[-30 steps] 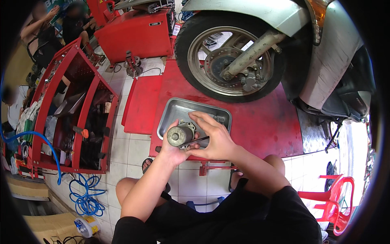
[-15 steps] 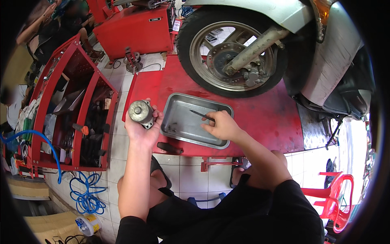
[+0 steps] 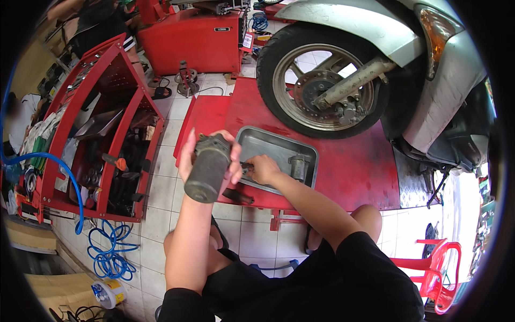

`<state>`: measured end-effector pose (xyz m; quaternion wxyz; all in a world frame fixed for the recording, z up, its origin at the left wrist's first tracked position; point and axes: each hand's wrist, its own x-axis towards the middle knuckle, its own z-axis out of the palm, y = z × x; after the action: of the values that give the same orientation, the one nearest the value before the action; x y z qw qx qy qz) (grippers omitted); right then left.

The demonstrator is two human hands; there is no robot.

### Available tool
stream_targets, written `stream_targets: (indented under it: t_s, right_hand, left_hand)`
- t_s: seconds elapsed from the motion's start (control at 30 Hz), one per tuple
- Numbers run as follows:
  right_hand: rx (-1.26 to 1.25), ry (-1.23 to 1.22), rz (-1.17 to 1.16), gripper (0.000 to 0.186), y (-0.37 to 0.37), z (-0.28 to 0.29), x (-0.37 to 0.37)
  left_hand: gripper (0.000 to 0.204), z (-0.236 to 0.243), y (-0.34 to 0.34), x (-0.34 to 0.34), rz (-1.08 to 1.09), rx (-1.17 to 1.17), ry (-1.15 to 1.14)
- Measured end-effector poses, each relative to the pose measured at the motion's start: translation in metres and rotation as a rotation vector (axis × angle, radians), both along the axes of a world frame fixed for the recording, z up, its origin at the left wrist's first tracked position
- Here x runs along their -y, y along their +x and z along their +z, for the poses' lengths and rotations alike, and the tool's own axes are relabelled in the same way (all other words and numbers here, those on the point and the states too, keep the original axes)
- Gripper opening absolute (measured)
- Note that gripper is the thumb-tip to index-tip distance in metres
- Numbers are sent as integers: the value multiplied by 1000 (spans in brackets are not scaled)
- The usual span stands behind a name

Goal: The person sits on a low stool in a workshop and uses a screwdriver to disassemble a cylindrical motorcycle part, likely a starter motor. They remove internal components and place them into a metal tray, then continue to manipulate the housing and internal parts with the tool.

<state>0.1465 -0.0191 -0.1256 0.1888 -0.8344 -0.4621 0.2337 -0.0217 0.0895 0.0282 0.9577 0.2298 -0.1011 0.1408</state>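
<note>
My left hand is closed round a dark grey cylindrical motor, raised left of the metal tray with its rounded end tilted toward me. My fingers wrap both sides of its flanged upper end. My right hand is over the near left part of the shallow metal tray, fingers pinched at a small dark thing that I cannot make out. Inside the tray, on its right side, stands or lies a silvery cylindrical part with a flange.
The tray rests on a red lift platform, with a dark handle at its near edge. A scooter's front wheel stands behind. Red tool cart and blue hose are left; a red chair is right.
The silvery part once in my left hand is gone from it; a similar one now sits in the tray. My left hand holds the dark motor. My right hand moved left; its pointed tool no longer shows clearly.
</note>
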Motion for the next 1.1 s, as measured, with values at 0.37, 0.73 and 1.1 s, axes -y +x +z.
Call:
stream_targets:
  t_s: [0.37, 0.73, 1.1]
  right_hand:
    - [112, -161, 37, 23, -10, 23, 12]
    - [-342, 419, -208, 21, 39, 79, 86]
    - [-744, 643, -83, 19, 15, 178, 141]
  left_hand:
    - [87, -11, 4, 22, -133, 8, 128]
    - [105, -21, 16, 50, 20, -144, 706]
    - [95, -31, 31, 67, 48, -152, 1031]
